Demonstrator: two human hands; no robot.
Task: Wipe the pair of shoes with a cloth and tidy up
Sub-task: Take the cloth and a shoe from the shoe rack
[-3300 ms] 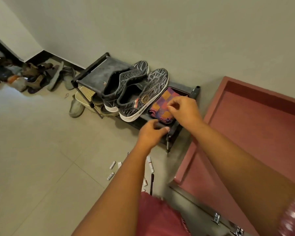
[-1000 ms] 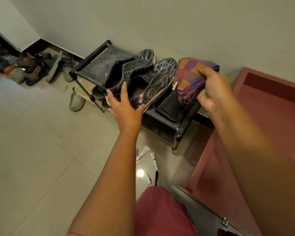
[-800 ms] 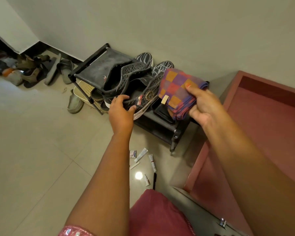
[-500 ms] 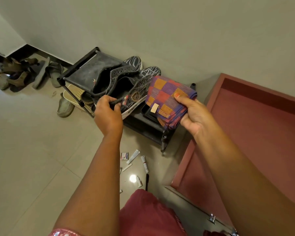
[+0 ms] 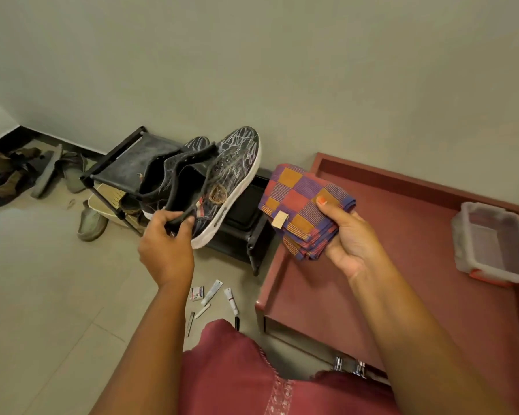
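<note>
Nearest the camera, small tubes and packets [image 5: 215,298] lie scattered on the floor tiles in front of the person's knees.

The left hand [image 5: 166,250] grips the heel collars of the pair of shoes [image 5: 222,181], fingers curled over both rims, and holds the two shoes together. The shoes appear lifted off the black shoe rack [image 5: 123,172], though contact at the far shoe's toe cannot be confirmed. Their long axis runs from the heels at the left hand up and away to the toes near the wall, with the white sole edge of the nearer shoe turned toward the right side.

The right hand [image 5: 349,238] holds the folded checked cloth [image 5: 301,205], thumb pressed on top and fingers curled beneath. The cloth is just beside the nearer shoe's sole, not touching it. The right hand is therefore the working hand: the likely next move is a short travel leftward to bring the cloth onto the upper or sole.

Containers: a clear plastic box [image 5: 492,241] rests on the red surface [image 5: 402,250] to the right; no contents are visible in it. A black tray [image 5: 246,205] sits on the rack under the shoes' sole line; its contents cannot be determined.

Farther left, other footwear [image 5: 27,172] lies along the wall.
</note>
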